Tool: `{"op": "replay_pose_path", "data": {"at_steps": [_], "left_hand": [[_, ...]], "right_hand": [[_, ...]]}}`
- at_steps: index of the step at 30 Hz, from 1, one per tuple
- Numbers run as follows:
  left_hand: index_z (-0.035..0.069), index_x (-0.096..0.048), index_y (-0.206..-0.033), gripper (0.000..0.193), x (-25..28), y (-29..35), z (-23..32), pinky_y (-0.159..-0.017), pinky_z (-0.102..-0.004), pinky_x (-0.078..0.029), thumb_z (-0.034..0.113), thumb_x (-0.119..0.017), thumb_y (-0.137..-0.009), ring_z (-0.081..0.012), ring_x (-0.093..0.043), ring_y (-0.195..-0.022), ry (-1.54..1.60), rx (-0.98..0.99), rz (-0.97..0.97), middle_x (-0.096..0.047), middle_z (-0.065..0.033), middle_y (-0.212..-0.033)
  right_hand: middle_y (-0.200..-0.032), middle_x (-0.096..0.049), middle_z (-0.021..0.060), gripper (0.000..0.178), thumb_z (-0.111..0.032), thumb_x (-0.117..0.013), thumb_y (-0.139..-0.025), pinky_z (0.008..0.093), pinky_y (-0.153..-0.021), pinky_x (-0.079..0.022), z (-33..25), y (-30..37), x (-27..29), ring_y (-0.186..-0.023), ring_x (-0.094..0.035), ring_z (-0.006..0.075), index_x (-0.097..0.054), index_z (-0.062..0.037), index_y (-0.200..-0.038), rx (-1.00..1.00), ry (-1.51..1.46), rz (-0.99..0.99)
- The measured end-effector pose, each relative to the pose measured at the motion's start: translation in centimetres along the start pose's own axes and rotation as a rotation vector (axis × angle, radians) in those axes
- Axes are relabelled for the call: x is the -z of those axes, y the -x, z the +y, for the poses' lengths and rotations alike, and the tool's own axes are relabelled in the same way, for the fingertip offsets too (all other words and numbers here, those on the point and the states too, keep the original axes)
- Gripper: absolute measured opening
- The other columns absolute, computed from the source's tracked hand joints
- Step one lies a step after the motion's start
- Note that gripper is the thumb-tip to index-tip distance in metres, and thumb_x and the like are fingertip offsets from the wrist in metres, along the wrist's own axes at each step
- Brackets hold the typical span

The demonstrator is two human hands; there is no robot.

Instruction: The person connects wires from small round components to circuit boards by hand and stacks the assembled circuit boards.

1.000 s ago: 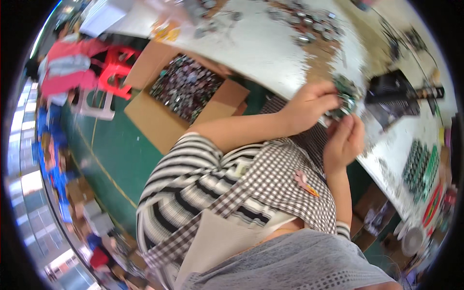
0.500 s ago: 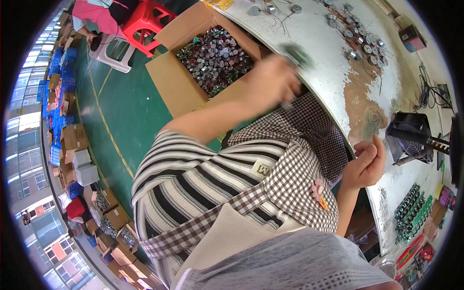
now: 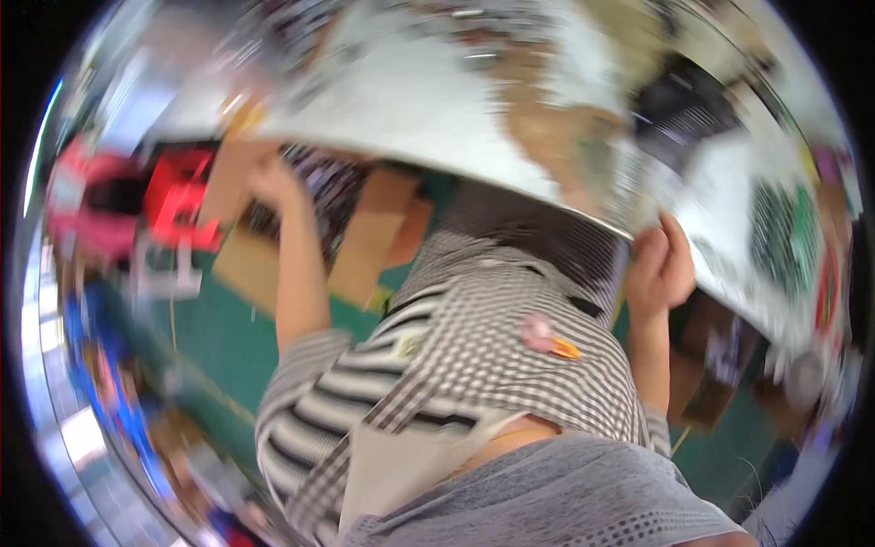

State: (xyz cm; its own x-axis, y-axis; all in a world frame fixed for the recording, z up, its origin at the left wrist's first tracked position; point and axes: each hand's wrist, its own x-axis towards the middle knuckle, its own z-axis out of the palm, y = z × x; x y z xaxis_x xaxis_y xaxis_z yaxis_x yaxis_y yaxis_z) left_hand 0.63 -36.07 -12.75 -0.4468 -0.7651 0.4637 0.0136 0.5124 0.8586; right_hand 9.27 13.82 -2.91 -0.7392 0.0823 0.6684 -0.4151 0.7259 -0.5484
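Note:
My left hand (image 3: pixel 276 185) reaches over an open cardboard box (image 3: pixel 375 228) at the left, by the table edge. Motion smears its fingers, so whether they hold anything does not show. Inside the box lies a heap of small round metal parts (image 3: pixel 335 187), which look like little motors with wires. At the right, my right hand (image 3: pixel 663 269) is raised beside the edge of the white worktable (image 3: pixel 410 100). Its thumb and fingers are drawn together, and anything between them is too blurred to make out.
More small metal parts (image 3: pixel 483 41) lie at the back of the table. A black fan-like device (image 3: pixel 684 114) stands at the right, with rows of green circuit boards (image 3: pixel 784 232) beyond it. A red stool (image 3: pixel 178 201) is left of the box.
The view has swung round and blurred. My left hand, earlier by the table edge near a blurred green object, is now over the box. My right hand stays by the table edge.

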Motion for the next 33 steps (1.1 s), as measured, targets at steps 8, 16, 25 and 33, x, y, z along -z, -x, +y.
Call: {"op": "replay_pose_path", "data": {"at_steps": [8, 16, 25, 33], "left_hand": [[-0.006, -0.051, -0.109, 0.023, -5.0, 17.7, 19.5, -0.08, -0.0299, -0.044, -0.005, -0.05, -0.087, -0.0206, -0.051, -0.09, 0.575, -0.666, -0.83, -0.054, -0.0144, -0.105], [0.0, -0.06, -0.094, 0.021, -8.7, 23.7, 24.9, -0.062, -0.0372, -0.045, -0.004, -0.065, -0.075, -0.0306, -0.059, -0.069, 0.683, -0.883, -1.276, -0.062, -0.0139, -0.081], [0.0, -0.06, -0.093, 0.018, -8.5, 23.8, 25.2, -0.06, -0.0369, -0.044, -0.004, -0.065, -0.076, -0.0296, -0.059, -0.067, 0.594, -0.893, -1.305, -0.062, -0.0133, -0.078], [0.0, -0.059, -0.093, 0.018, -8.4, 23.6, 26.0, -0.059, -0.0351, -0.044, -0.004, -0.065, -0.076, -0.0291, -0.057, -0.065, 0.581, -0.9, -1.33, -0.059, -0.0131, -0.074]], "right_hand": [[-0.076, -0.061, 0.0104, 0.021, -0.005, -0.065, -0.083, 0.0323, -0.058, -0.045, 9.8, -2.3, 9.7, -0.064, -0.056, 0.0215, -0.06, 0.0031, -0.101, -0.109, 0.557, 0.513], [-0.088, -0.063, 0.0112, 0.014, -0.014, -0.066, -0.079, 0.0405, -0.077, -0.043, 17.5, -7.5, 19.3, -0.085, -0.056, 0.0307, -0.063, -0.0036, -0.088, 0.103, 1.12, 0.511], [-0.087, -0.061, 0.0049, 0.009, -0.018, -0.062, -0.078, 0.0416, -0.071, -0.04, 19.0, -10.0, 19.6, -0.087, -0.056, 0.0267, -0.063, -0.009, -0.075, -0.127, 1.45, 0.192], [-0.084, -0.062, 0.0085, 0.011, -0.017, -0.061, -0.08, 0.0405, -0.073, -0.04, 18.5, -10.3, 20.1, -0.085, -0.058, 0.028, -0.062, -0.0068, -0.077, -0.037, 1.342, 0.306]]}}
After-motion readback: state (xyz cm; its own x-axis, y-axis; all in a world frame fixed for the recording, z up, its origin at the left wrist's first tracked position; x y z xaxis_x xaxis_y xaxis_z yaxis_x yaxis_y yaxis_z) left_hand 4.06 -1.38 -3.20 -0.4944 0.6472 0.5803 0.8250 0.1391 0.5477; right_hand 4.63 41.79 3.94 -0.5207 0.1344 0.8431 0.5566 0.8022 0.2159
